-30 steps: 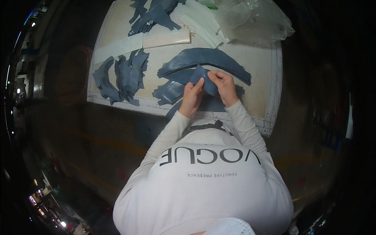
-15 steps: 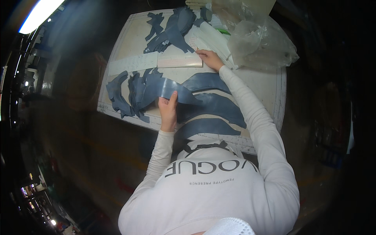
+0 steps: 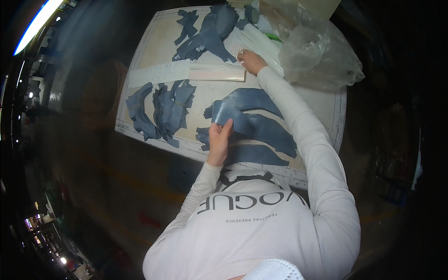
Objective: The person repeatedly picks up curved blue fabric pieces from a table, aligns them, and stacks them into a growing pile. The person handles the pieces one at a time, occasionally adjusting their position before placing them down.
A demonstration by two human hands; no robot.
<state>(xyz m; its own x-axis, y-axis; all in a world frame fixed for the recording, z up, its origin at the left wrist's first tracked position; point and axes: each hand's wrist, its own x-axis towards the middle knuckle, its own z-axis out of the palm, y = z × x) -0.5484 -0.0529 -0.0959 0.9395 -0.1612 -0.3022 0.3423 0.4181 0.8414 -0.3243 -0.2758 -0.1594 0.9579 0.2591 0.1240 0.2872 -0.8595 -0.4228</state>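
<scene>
A curved blue-grey strip [image 3: 224, 112], smooth like leather, is pinched in my left hand [image 3: 218, 142], thumb on top. It is held over a stack of long curved strips [image 3: 266, 128], with another curved stack [image 3: 254, 98] beyond and one [image 3: 256, 154] nearer me. Farther up the table, the fingers of my right hand [image 3: 252, 62] are drawn together at the lower edge of a small white sheet with red marks [image 3: 235, 47]. Whatever lies between those fingertips is too small to make out. Left of that hand is a pale strip of paper with reddish print [image 3: 217, 73].
Bundled blue-grey pieces [image 3: 175, 105] and a curved stack [image 3: 140, 112] lie on the table's left. More pieces [image 3: 210, 39] are heaped at the far side. Clear plastic bags [image 3: 317, 51] cover the far right corner. A long white paper [image 3: 158, 73] crosses the left middle.
My left hand has moved right, bringing the strip off the left bundle to above the right-hand stacks. My right hand has shifted slightly right and farther away, its fingers now at the red-marked sheet.
</scene>
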